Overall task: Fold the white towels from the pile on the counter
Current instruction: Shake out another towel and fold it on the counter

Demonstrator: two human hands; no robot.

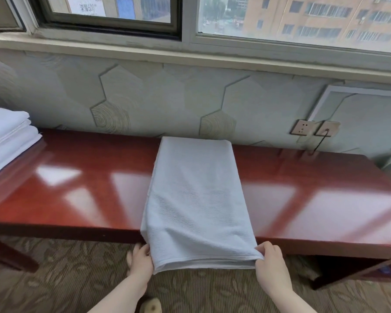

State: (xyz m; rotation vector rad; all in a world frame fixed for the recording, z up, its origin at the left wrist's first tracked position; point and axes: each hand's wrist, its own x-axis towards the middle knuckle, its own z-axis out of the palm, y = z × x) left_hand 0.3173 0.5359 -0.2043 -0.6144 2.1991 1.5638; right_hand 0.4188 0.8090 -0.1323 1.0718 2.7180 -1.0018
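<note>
Stack of folded towels point(8, 136): far out to the left of both hands, at the left end of the counter point(77, 177), well apart from the work.
Left hand point(142, 260): below the counter's front edge, fingers curled onto the near left corner of the towel point(194, 193); the thumb side is hidden behind the cloth, so how tight the hold is I cannot tell.
Towel: a long white strip, apparently already doubled lengthwise. It runs straight away from the hands across the counter to the wall; its near end hangs over the front edge, stretched between the two hands.
Right hand point(270, 265): level with the left one, pinching the near right corner, the thumb on top of the cloth and the fingers underneath.
Socket plates point(314, 128): on the wall, beyond and to the right of the right hand, with a dark cord point(318, 144) running down to the counter.
Step in hand: a crosswise fold seems about to start, both near corners taken up together.
Next move: likely lift both corners evenly and carry them forward over the strip to the far edge by the wall. The hands should stay level so the side edges line up, and the layers must not slip apart.
</note>
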